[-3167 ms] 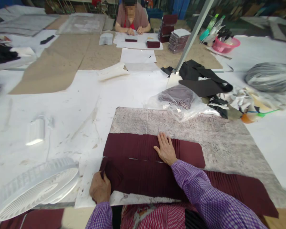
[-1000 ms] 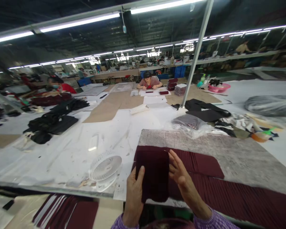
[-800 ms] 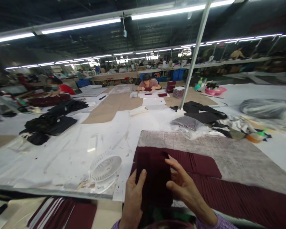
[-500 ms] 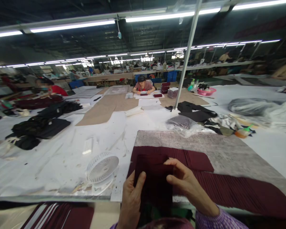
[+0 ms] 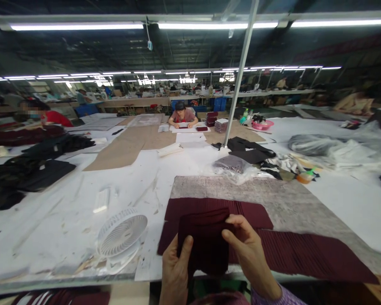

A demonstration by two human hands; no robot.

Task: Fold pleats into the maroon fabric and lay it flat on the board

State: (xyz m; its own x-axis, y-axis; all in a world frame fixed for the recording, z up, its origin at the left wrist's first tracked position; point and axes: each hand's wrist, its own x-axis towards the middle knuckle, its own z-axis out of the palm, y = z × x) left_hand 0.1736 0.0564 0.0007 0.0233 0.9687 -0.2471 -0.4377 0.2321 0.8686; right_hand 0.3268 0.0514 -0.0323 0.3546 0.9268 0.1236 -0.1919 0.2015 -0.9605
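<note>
A dark maroon fabric piece [image 5: 206,250] is held up in front of me at the table's front edge, its top edge folded over. My left hand [image 5: 177,262] grips its left side, thumb on the near face and fingers hidden behind. At the upper right corner, my right hand [image 5: 246,241] pinches the cloth between thumb and fingers. Behind it lies a row of overlapping maroon pieces [image 5: 250,212] on a grey mottled sheet [image 5: 222,186]. A second fanned row of maroon pieces [image 5: 314,254] stretches to the right of my right hand.
A white fan [image 5: 123,237] stands on the table at left, near a white box [image 5: 102,200]. Dark garments [image 5: 44,169] lie farther left. A metal pole [image 5: 239,80] rises beyond the sheet, beside a plastic bag [image 5: 233,165] and dark scraps [image 5: 250,150]. A co-worker [image 5: 182,115] sits across.
The fabric's top edge now shows a fold near my right fingers, and its lower end hangs higher. My view has turned slightly right, so the table's things appear farther left.
</note>
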